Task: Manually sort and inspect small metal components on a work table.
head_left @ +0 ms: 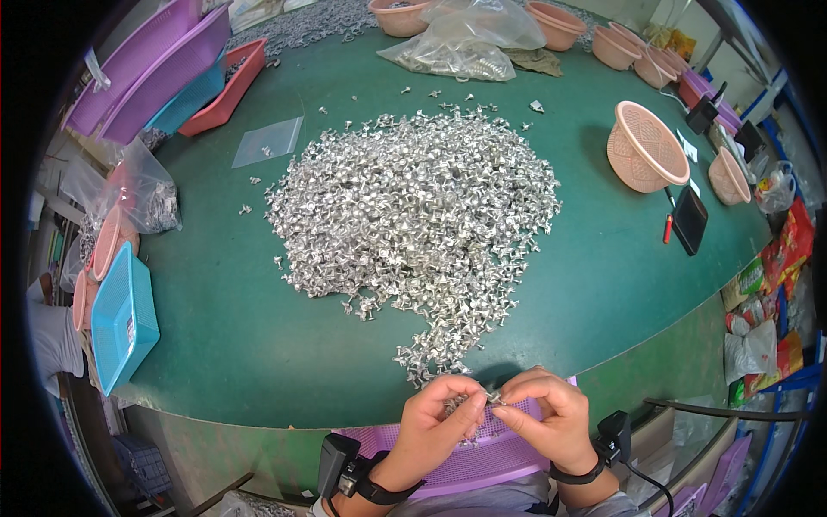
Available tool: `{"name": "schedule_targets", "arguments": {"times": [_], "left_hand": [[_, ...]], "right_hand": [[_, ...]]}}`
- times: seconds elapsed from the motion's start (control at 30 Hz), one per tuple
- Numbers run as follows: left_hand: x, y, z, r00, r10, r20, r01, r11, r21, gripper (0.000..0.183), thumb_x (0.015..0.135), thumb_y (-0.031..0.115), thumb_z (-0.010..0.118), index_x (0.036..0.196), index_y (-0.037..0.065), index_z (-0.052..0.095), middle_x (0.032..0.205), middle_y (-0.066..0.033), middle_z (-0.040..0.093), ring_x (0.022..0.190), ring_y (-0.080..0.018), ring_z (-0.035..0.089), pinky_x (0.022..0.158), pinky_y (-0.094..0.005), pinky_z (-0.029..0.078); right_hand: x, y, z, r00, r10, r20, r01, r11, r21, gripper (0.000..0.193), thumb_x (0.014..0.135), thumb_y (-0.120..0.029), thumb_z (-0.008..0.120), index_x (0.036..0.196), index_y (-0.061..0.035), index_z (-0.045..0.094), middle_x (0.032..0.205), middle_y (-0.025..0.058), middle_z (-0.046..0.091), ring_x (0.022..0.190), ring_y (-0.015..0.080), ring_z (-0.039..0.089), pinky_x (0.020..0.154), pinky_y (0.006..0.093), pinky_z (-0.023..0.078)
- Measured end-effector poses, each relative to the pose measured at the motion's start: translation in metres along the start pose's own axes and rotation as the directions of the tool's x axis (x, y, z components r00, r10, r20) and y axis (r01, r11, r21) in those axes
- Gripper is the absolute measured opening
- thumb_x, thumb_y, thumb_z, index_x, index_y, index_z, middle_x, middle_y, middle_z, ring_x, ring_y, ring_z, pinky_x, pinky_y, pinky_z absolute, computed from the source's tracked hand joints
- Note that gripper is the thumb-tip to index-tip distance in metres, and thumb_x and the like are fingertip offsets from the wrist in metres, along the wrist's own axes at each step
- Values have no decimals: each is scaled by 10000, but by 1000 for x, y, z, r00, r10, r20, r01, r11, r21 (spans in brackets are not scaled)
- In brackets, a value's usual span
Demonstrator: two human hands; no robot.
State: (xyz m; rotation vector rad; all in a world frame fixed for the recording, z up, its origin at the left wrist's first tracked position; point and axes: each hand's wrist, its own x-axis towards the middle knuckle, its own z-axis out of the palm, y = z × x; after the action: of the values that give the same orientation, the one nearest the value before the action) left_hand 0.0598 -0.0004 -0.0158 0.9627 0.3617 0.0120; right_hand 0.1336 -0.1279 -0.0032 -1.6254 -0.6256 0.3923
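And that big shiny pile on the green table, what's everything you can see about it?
The pile is a wide, jumbled mound of small silvery pieces that look like metal, many seemingly with a stem and a broader end. It rests on the green table, narrowing to a tail near the left hand, with stray pieces scattered around it.

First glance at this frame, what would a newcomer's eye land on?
Probably the big heap of small silvery metal parts in the middle of the green table. Next, the left hand and right hand at the near edge, fingers meeting at a metal part above a purple basket. Then the bright blue basket at the table's left edge.
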Motion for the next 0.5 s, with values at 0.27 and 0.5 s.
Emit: {"name": "schedule_targets", "arguments": {"times": [0.27, 0.5], "left_hand": [[-1, 1, 0, 1000, -13, 1, 13, 999, 43, 98, 807, 70, 464, 894, 24, 472, 653, -36, 482, 529, -64, 414, 417, -159, 277], [-2, 3, -1, 1000, -27, 9, 27, 1000, 1, 116, 801, 71, 481, 898, 12, 502, 656, -23, 493, 530, -44, 421, 442, -158, 319]], "right_hand": [[1, -1, 0, 993, -120, 22, 121, 985, -122, 179, 593, 63, 646, 708, -21, 536, 738, 94, 548, 668, 158, 529, 575, 241, 422], [-1, 0, 2, 996, -92, 12, 93, 991, -101, 144, 619, 16, 637, 716, -34, 543, 747, 79, 551, 672, 181, 530, 579, 256, 414]]}}
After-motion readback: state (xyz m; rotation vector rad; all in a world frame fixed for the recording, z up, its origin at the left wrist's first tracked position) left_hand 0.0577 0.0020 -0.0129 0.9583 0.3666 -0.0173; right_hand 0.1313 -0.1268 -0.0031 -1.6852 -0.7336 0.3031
